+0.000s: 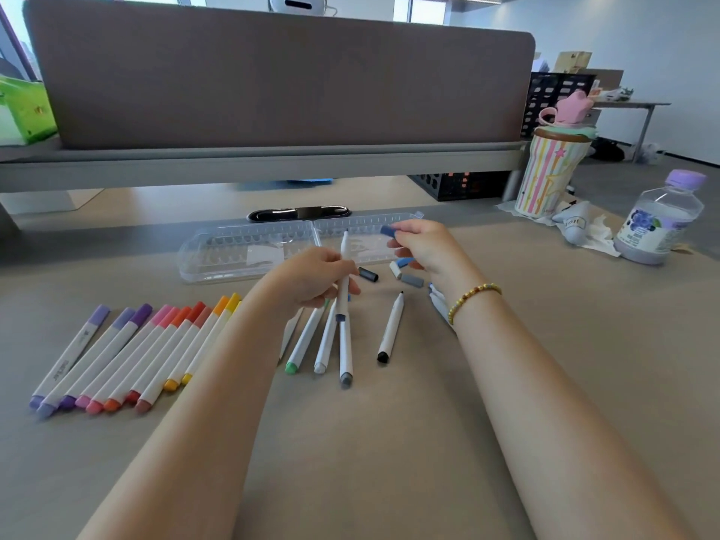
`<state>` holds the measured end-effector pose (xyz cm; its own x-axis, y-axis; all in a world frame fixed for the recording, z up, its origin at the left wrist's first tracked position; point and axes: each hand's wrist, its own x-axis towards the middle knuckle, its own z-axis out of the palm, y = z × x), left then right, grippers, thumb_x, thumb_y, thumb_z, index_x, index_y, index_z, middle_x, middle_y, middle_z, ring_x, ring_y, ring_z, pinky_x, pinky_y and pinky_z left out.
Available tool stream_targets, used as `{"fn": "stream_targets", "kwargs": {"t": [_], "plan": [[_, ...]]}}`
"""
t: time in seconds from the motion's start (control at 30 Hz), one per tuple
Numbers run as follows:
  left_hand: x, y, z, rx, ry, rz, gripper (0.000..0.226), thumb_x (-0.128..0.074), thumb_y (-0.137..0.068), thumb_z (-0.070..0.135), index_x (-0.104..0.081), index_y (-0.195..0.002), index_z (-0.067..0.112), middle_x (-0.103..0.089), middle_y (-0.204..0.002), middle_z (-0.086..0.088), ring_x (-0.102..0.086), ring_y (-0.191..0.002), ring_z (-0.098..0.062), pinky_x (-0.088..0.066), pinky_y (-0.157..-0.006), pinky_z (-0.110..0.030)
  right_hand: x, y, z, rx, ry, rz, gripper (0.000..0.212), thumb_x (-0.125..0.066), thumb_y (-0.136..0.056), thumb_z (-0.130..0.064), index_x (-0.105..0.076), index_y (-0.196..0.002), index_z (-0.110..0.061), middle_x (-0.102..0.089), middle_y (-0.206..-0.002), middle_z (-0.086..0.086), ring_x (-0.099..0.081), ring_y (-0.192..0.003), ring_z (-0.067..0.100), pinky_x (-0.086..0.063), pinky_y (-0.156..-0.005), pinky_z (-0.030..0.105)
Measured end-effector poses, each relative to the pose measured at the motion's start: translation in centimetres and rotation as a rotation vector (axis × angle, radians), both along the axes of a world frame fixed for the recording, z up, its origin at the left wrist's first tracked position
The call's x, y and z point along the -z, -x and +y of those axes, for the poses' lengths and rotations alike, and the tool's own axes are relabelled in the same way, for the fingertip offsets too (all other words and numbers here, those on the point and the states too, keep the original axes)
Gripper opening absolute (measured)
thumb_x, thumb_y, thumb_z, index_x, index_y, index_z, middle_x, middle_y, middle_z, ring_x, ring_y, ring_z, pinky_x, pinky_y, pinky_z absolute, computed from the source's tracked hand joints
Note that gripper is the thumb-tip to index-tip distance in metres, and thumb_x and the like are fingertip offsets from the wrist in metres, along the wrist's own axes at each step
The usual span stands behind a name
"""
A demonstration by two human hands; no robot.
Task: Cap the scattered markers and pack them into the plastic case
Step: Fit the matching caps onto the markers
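Holding an uncapped marker (343,267) upright, the left hand (311,280) grips its barrel so the tip faces the right hand (422,245), which pinches a blue cap (387,230) ready to fit. Capped markers (128,352) lie toward the tabletop's left edge; the open plastic case (249,251) waits toward the far edge.

Beige table (389,442): capped markers (128,352), uncapped markers (339,344), caps (409,280), clear case (249,251), bottle (658,224)

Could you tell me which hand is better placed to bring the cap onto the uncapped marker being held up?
Right. The right hand pinches the blue cap beside the marker's bare tip; the left hand grips that marker.
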<state>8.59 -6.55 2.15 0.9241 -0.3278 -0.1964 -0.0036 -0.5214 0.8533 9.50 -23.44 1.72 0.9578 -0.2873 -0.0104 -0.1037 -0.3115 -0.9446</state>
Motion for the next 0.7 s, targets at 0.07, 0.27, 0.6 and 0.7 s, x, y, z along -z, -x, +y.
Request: {"fn": "stream_targets", "kwargs": {"t": [0.07,0.27,0.6,0.7], "plan": [[0.01,0.25,0.04,0.027,-0.050,-0.004,0.023,-0.043,-0.098,0.028,-0.061,-0.096,0.016,-0.066,-0.071,0.006,-0.040,-0.048,-0.006,-0.030,-0.044,-0.014,-0.01,0.11,-0.23,-0.010,-0.211,0.030,0.019,-0.044,-0.098,-0.012,-0.060,-0.109,-0.011,-0.065,-0.079,-0.002,-0.056,-0.066,0.004,-0.038,-0.055,0.016],[-0.03,0.41,-0.12,0.036,-0.036,0.017,0.024,-0.041,-0.099,0.029,-0.060,-0.090,0.017,-0.063,-0.067,0.004,-0.038,-0.048,-0.007,-0.030,-0.045,-0.016,0.16,0.04,-0.41,-0.050,-0.747,-0.016,0.014,-0.044,-0.098,-0.004,-0.053,-0.089,-0.005,-0.050,-0.072,0.005,-0.047,-0.058,0.010,-0.044,-0.042,0.016],[0.20,0.45,-0.35,0.072,-0.109,-0.019,0.023,-0.041,-0.099,0.031,-0.060,-0.094,0.020,-0.061,-0.067,0.006,-0.039,-0.051,-0.008,-0.034,-0.049,-0.016,0.65,0.55,-0.43,-0.102,-1.013,-0.079,0.020,-0.036,-0.101,-0.006,-0.050,-0.112,0.003,-0.068,-0.092,0.017,-0.072,-0.070,0.017,-0.056,-0.052,0.020],[0.24,0.51,-0.36,0.105,-0.130,-0.055,0.027,-0.040,-0.099,0.034,-0.062,-0.100,0.018,-0.059,-0.066,0.006,-0.039,-0.051,-0.009,-0.033,-0.049,-0.017,0.72,0.67,-0.48,-0.069,-0.831,-0.053,0.024,-0.035,-0.102,-0.013,-0.056,-0.092,-0.011,-0.071,-0.079,0.004,-0.064,-0.066,0.011,-0.046,-0.046,0.019]]}}
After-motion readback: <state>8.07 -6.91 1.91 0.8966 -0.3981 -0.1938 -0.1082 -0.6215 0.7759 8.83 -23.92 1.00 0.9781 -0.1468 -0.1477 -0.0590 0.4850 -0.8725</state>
